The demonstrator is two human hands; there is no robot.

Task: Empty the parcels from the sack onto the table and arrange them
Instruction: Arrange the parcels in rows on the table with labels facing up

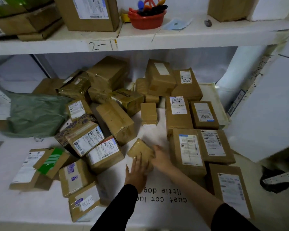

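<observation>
Sack (35, 114): green, woven, slumped flat at the far left of the table (10, 205); judged emptied, soft and limp.
Loose pile (85, 139): brown cardboard parcels lying tilted and overlapping, between the sack and the hands; not yet arranged.
Left hand (136, 170): fingers straight, laid flat on the near top face of the small parcel, pressing rather than gripping.
Small parcel (139, 150): taped brown carton on the white table cover, centre, between the 2 hands, turned askew.
Handling, judged: light and stiff; glossy tape over the faces may slip under a flat palm. Best taken by 2 opposite side edges, not by the taped top.
Right hand (159, 158): against the parcel's right edge, blurred; whether it grips or only touches cannot be told.
Sorted rows (188, 147): flat parcels laid label-up, side by side, touching, at the right.
Progress, judged: roughly half arranged.
</observation>
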